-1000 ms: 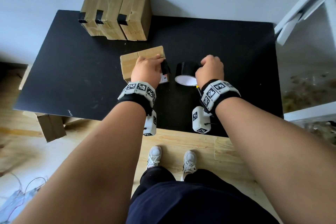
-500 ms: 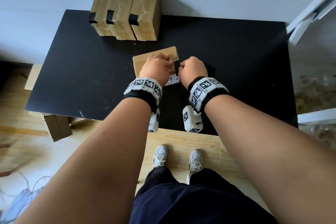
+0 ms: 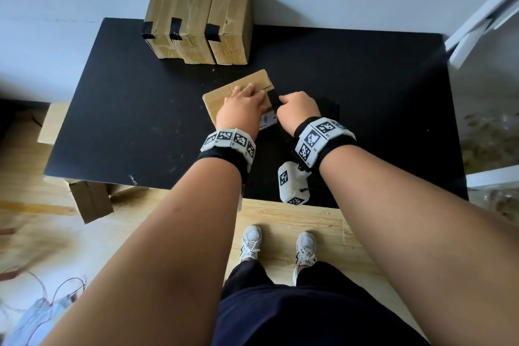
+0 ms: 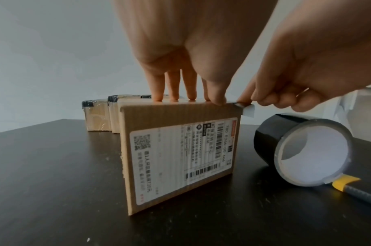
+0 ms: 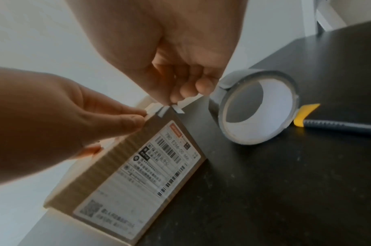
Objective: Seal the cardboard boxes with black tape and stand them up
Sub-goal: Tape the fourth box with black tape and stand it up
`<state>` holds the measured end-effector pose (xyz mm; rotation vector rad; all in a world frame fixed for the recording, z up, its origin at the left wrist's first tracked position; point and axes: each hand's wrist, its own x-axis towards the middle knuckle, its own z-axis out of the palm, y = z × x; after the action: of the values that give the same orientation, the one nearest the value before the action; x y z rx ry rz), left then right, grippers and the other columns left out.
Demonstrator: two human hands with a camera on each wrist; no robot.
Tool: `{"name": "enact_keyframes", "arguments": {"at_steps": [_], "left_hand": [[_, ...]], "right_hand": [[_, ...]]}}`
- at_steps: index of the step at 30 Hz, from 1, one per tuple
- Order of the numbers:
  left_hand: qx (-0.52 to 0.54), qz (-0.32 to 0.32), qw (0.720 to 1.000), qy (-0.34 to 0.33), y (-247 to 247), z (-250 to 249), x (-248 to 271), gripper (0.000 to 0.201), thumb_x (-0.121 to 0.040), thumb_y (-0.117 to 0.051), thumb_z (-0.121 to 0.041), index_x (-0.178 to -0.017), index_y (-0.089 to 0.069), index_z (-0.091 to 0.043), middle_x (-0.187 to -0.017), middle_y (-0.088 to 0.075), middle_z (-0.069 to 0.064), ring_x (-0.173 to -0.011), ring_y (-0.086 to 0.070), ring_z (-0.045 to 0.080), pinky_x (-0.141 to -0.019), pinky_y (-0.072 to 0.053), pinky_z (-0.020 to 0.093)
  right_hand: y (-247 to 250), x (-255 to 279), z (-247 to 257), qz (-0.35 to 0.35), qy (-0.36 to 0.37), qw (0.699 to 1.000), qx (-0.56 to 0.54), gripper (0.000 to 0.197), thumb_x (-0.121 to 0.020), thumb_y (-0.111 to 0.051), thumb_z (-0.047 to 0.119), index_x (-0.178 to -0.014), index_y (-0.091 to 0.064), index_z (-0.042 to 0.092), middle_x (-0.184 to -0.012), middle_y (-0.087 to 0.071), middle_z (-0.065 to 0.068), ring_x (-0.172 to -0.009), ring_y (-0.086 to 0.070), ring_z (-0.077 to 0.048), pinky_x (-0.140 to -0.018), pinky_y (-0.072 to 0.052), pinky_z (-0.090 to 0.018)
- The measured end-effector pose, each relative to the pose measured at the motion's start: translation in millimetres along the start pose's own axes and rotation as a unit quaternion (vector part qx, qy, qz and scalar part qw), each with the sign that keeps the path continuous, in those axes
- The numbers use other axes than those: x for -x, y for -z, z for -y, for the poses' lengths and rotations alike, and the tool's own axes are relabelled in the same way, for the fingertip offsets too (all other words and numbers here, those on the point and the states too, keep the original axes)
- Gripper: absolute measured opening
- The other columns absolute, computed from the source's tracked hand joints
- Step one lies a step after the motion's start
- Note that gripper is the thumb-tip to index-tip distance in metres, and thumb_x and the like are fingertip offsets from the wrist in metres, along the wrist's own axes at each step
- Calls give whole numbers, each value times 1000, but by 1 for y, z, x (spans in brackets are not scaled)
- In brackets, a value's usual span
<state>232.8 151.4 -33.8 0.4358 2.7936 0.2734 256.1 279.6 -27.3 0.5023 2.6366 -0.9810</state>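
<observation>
A cardboard box with a shipping label lies in the middle of the black table. My left hand presses straight fingers down on its top face. My right hand pinches a short strip of black tape at the box's right top edge; the same strip hangs over the corner. The black tape roll lies on its side just right of the box. Three taped boxes stand upright at the table's back edge.
A grey utility knife with a yellow tip lies right of the tape roll. More cardboard sits below the table's left front corner. A white frame stands at the right. The wall runs close behind the table.
My right hand let go of the tape roll and moved left to the box's edge with a tape strip. My left hand's fingers flattened onto the box top.
</observation>
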Motion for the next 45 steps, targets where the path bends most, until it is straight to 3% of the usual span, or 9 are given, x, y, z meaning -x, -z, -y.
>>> {"name": "enact_keyframes", "arguments": {"at_steps": [2, 5, 11, 14, 18, 24, 33, 38, 45], "left_hand": [[-37, 4, 999, 10, 0, 4, 2, 44, -100, -40, -25, -144, -38, -23, -155, -24, 4, -143, -19, 30, -113, -28, 46], [-31, -70, 996, 36, 2, 9, 6, 37, -98, -42, -29, -133, -49, -22, -142, -42, 6, -128, -41, 31, -96, -43, 45], [8, -86, 994, 73, 12, 11, 2, 33, -98, -38, -31, -124, -58, -23, -132, -50, 1, -122, -42, 27, -88, -47, 41], [25, -110, 994, 16, 9, 13, -3, 35, -94, -46, -17, -126, -58, -18, -136, -49, 1, -126, -37, 25, -95, -44, 39], [65, -72, 995, -16, 2, 18, -11, 46, -93, -53, -9, -135, -52, -29, -146, -42, -7, -136, -31, 17, -109, -34, 37], [74, -81, 994, -16, -1, 22, -11, 40, -97, -50, -17, -133, -53, -33, -146, -42, -10, -135, -30, 15, -109, -35, 33], [55, -59, 997, -13, 5, 20, -8, 47, -96, -45, -10, -137, -48, -34, -148, -37, -10, -136, -26, 17, -108, -36, 35], [61, -64, 996, -16, 3, 20, -7, 47, -95, -46, -10, -136, -49, -33, -148, -38, -9, -136, -27, 18, -110, -34, 35], [52, -53, 997, -15, 6, 20, -8, 49, -95, -46, -8, -137, -47, -33, -149, -36, -9, -136, -26, 18, -110, -33, 34]], "right_hand": [[0, -3, 4, 26, 16, 1000, -6, 50, -92, -42, 5, -139, -51, 19, -145, -49, -3, -131, -48, -23, -104, -40, -29], [0, -9, 5, 23, 21, 999, -28, 44, -92, -44, 4, -130, -60, 18, -138, -56, -3, -126, -52, -23, -101, -42, -26], [-10, -14, -7, -81, 68, 994, -25, 36, -90, -53, 6, -123, -62, 18, -122, -59, -2, -110, -58, -21, -88, -47, -27], [-14, -15, -8, -75, 98, 992, 19, 35, -89, -60, 10, -124, -58, 16, -121, -56, -4, -109, -57, -21, -90, -49, -33], [-23, -16, -9, -88, 119, 987, 59, 34, -90, -62, 14, -122, -54, 15, -119, -56, -5, -108, -56, -23, -89, -49, -38], [-34, -15, -11, -118, 133, 983, 50, 27, -93, -57, 16, -119, -58, 13, -113, -59, -5, -105, -57, -23, -83, -49, -37], [-45, -12, -8, -140, 104, 984, 24, 21, -96, -50, 18, -108, -64, 8, -107, -62, -9, -99, -60, -26, -82, -48, -37], [-44, -13, -6, -146, 80, 986, -25, 26, -91, -59, 19, -115, -59, 10, -115, -59, -8, -105, -58, -23, -85, -47, -33], [-44, -16, -5, -139, 89, 986, -16, 27, -94, -51, 13, -119, -60, 10, -117, -60, -8, -107, -58, -25, -87, -48, -35]]}}
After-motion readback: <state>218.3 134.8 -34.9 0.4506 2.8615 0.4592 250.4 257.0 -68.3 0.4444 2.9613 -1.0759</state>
